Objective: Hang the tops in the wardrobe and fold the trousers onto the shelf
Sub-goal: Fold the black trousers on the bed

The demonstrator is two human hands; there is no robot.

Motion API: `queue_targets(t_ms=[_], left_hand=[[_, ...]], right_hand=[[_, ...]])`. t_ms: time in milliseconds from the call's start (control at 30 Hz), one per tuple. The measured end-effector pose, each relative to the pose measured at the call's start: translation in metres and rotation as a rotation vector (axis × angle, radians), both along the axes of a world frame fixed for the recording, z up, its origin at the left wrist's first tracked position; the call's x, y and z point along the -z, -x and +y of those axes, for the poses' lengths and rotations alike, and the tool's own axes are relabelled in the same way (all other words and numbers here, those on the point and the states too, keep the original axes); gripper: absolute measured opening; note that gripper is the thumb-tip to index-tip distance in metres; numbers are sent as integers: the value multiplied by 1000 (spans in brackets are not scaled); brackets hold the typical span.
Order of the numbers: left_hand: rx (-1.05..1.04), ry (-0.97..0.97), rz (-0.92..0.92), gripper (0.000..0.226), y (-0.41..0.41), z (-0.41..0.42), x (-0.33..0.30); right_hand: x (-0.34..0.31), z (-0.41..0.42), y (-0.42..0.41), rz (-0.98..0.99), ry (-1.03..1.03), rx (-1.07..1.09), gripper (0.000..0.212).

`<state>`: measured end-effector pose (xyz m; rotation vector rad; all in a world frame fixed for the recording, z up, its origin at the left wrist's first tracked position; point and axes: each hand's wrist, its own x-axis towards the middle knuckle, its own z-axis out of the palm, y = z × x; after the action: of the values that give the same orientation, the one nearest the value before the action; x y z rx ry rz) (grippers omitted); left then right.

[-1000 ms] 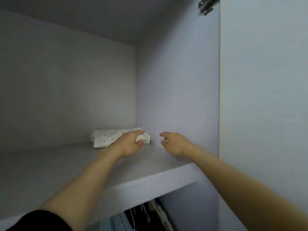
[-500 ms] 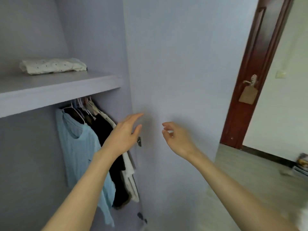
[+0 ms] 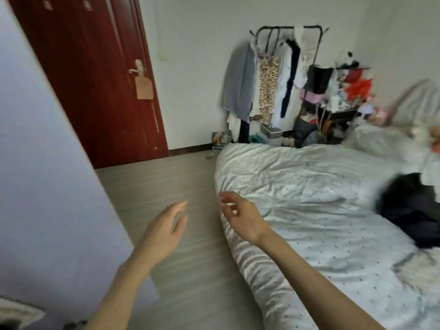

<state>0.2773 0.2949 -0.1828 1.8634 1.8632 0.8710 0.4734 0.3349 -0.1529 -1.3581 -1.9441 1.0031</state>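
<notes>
Both hands are empty with fingers loosely spread, left hand point(image 3: 164, 231) over the floor point(image 3: 166, 182), right hand point(image 3: 241, 217) at the bed point(image 3: 309, 210) edge, while a dark garment point(image 3: 414, 208), maybe trousers, lies blurry further right on it.

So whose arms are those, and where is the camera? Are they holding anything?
The camera sits on a person's head and looks forward and down, so you see that person's own two arms reaching out. The left hand and the right hand both have loose, open fingers and hold nothing. Under them is the floor. On the right is a bed with a dotted cover, and a dark garment lies on it, blurry, so I cannot tell what kind. A red door is at the back, and a rack full of clothes stands by the wall.
</notes>
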Motion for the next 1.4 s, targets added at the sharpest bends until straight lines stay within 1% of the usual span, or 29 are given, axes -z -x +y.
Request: queue_targets(t_ms=[33,167,200,233,300,367,467,567,667,800,933,1100,1200,1233,1300,1400], left_hand=[[41,-15,6,38,-18,5,0],[258,-38,33,36,-143,12,4],[322,-29,19,35,-189,8,9],[352,-15,0,35,-211,4,11],[436,22,-56,35,-275,-8,21],[525,52,-57,36,-353,-30,32],[653,100,-57,36,-433,-65,40],[724,130,-31,35,-491,-88,39],[791,108,13,35,-536,-100,40],[912,172,50,35,-600,-134,54],[958,189,62,35,-631,-166,66],[906,189,94,36,-664,-192,72],[864,149,119,35,-716,-202,77],[846,130,121,36,-747,-208,78],[791,113,95,36,-797,-217,76],[766,103,69,36,-853,-226,70]], right_hand=[[0,-5,-22,13,6,42,35],[6,-41,-155,66,32,273,34],[11,-59,-200,64,30,332,34],[14,-68,-221,56,29,351,34],[23,-95,-281,34,39,426,34],[31,-131,-352,12,44,510,33],[34,-177,-429,-4,93,630,33],[34,-214,-483,-14,88,722,33],[37,-249,-521,-9,69,793,34],[55,-298,-568,-5,91,890,35],[68,-322,-599,12,105,920,36],[85,-342,-644,44,115,867,37],[92,-352,-694,66,111,816,38],[97,-357,-723,63,113,792,38],[97,-365,-766,34,119,737,38],[85,-370,-823,-16,104,698,37]])
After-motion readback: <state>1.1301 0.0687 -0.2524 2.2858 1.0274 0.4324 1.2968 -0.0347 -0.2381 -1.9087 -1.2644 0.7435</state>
